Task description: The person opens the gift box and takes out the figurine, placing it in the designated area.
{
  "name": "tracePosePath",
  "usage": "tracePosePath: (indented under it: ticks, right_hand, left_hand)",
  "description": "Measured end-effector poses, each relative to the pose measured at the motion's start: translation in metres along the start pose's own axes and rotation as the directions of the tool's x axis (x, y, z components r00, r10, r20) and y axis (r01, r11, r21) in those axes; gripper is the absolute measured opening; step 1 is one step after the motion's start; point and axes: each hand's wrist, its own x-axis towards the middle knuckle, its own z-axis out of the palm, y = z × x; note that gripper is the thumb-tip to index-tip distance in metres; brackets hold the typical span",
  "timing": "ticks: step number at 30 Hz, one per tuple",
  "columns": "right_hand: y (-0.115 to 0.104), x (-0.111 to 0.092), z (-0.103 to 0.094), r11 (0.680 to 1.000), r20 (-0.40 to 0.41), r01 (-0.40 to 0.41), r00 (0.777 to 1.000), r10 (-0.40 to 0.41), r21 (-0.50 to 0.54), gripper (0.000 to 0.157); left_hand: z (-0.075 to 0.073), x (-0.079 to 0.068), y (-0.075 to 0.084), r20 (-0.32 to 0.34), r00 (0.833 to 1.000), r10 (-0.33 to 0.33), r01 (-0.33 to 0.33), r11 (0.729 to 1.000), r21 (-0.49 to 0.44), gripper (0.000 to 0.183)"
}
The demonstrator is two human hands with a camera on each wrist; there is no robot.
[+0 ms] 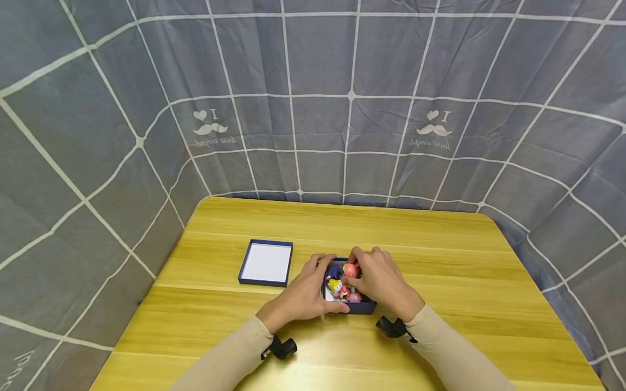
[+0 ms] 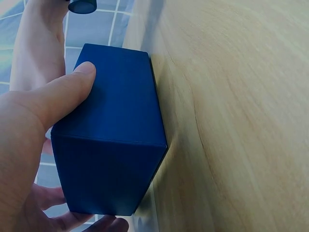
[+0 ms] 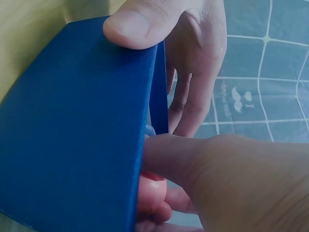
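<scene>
A dark blue open box [image 1: 361,308] stands on the table, packed with small colourful toy figures. My left hand [image 1: 304,290] grips the box from the left, its thumb on the near wall and its fingers around toward the far side. Reaching in from the right, my right hand [image 1: 385,279] pinches a coral-pink toy figure [image 1: 350,269] between thumb and fingers. Beside it in the box lie a dark blue figure [image 1: 335,271] and a yellow-and-white one [image 1: 335,286]. The right wrist view shows a rounded pink part [image 3: 150,195] below the right thumb; the box wall hides the rest.
A shallow square box lid [image 1: 289,266], blue outside and white inside, lies inner side up to the left of the box. The wooden table [image 1: 440,255] has a grey checked curtain [image 1: 318,125] behind it and at its sides. Each wrist carries a small black camera.
</scene>
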Motion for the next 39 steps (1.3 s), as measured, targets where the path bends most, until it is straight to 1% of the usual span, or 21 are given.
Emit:
tracePosePath:
  ticks: [7,14,22,27,31,39]
  right_hand:
    - [-0.001,0.005,0.002,1.0,-0.016,0.012,1.0,-0.011,0.018,0.033]
    - [0.0,0.006,0.003,0.997,-0.001,-0.006,1.0,0.006,0.08,0.027]
    - [0.0,0.007,-0.002,0.988,0.039,-0.032,0.999,0.026,0.154,0.028]
    - [-0.002,0.005,-0.002,0.981,0.062,-0.058,0.997,0.048,0.182,0.029]
    - [-0.002,0.003,-0.002,0.975,0.058,-0.072,0.996,0.061,0.211,0.03]
    - [0.001,-0.001,-0.007,0.964,0.056,-0.086,0.996,0.074,0.25,0.032]
  left_hand:
    - [-0.003,0.0,-0.002,-0.016,1.0,-0.007,0.007,1.0,-0.018,0.122]
    - [-0.005,0.0,-0.003,-0.015,1.0,-0.013,0.013,1.0,0.001,0.123]
    - [-0.006,-0.001,-0.006,-0.023,1.0,-0.016,0.016,1.0,-0.001,0.124]
    - [-0.005,-0.003,-0.008,-0.017,0.999,-0.035,0.035,0.999,-0.001,0.125]
    - [-0.004,-0.004,-0.007,-0.019,0.999,-0.041,0.041,0.999,0.005,0.124]
    - [-0.001,-0.001,-0.003,-0.019,1.0,-0.024,0.024,0.999,0.024,0.124]
